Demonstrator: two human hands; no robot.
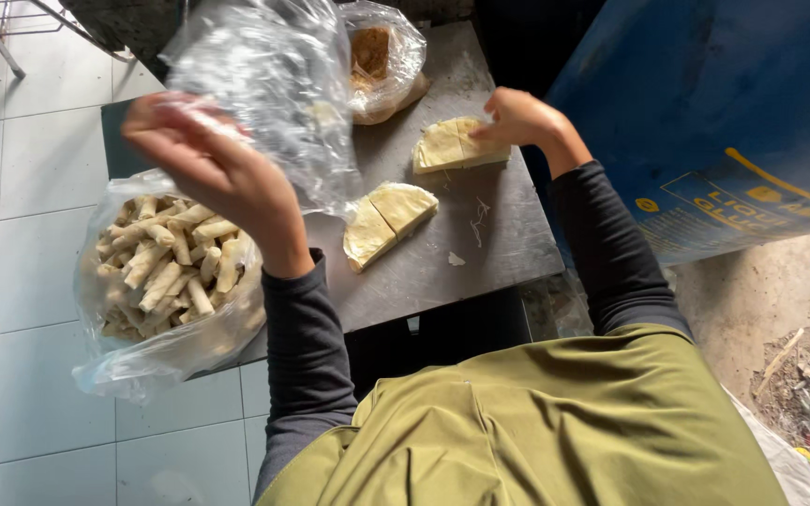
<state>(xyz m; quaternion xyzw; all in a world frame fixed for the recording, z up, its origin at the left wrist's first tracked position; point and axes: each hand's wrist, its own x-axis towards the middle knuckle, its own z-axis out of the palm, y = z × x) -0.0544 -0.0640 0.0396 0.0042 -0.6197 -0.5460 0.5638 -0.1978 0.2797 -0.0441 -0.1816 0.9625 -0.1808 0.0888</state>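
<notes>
Wrapper stacks, two of them on the steel table [508,253]; head view only; the far wrapper stack [454,145] sits under the right hand [517,120], the near wrapper stack [384,221] lies mid-table, apart from both hands. We count three clear plastic bags: an empty crumpled bag [278,89], a bag of rolls [166,281] at the table's left edge, a back bag [382,61] with brownish filling inside. Both stacks look pale yellow, thin-layered, cut into wedge-like pieces with a seam across the middle; the near one runs diagonally, long axis from lower left to upper right, narrow end toward us; the far one lies nearly level, long axis left to right, its point toward the left. Right hand: fingers curled down, tips touching the far stack's right edge; we cannot tell whether it pinches a sheet. Left hand [208,169]: raised above the rolls, fingers bent, gripping the empty crumpled bag.
</notes>
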